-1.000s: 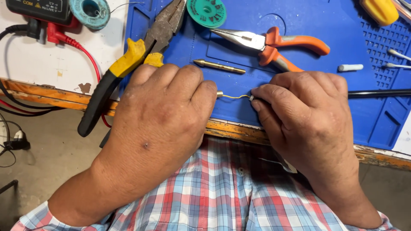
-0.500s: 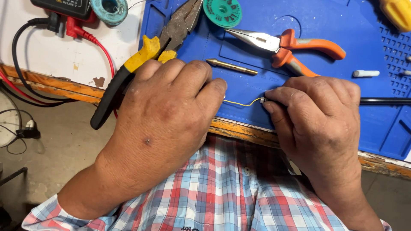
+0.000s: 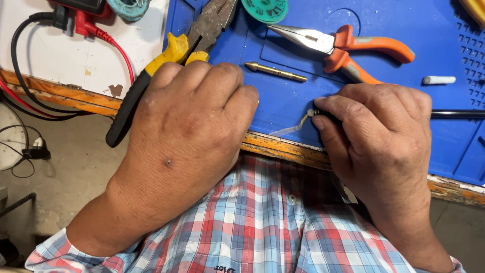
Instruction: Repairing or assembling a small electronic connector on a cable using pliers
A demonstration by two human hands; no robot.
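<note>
Wire now bent down, right hand grip pinching

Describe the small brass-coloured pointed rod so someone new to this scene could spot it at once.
Start at the blue work mat. Between the two hands and the orange-handled needle-nose pliers lies the brass rod, flat on the mat. It is the only thin, golden, handle-less piece there, with a cone tip pointing left.

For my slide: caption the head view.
Right hand holds a black rod over the blue mat; left hand rests beside it.
</note>
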